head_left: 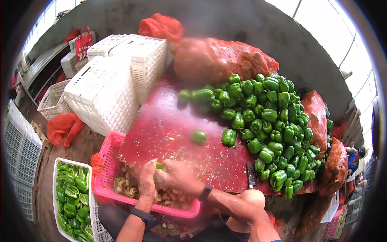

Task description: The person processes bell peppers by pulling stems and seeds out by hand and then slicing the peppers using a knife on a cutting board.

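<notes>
Fingers of the left hand [148, 180] were clamped on a glossy green bell pepper [159, 165], mostly hidden, above a bright pink, rectangular plastic basket [107, 169]; the right hand [177, 175] was held close against the left, but whether it was closed on the pepper could not be told. Pale trimmings [171, 197] were piled in the basket. Between eight and nine o'clock from the hands, a white, oblong plastic crate [93, 201] was filled with cut green peppers [72, 191]. At three o'clock, a dark, broad-bladed knife [251, 175] was laid on the flat red tabletop [161, 109]. At two o'clock, whole green peppers [270, 117] were heaped; at eleven, white lattice-sided plastic crates [100, 90] were stacked. Farther off, at one, a bulging red mesh sack [225, 58] was seen.
</notes>
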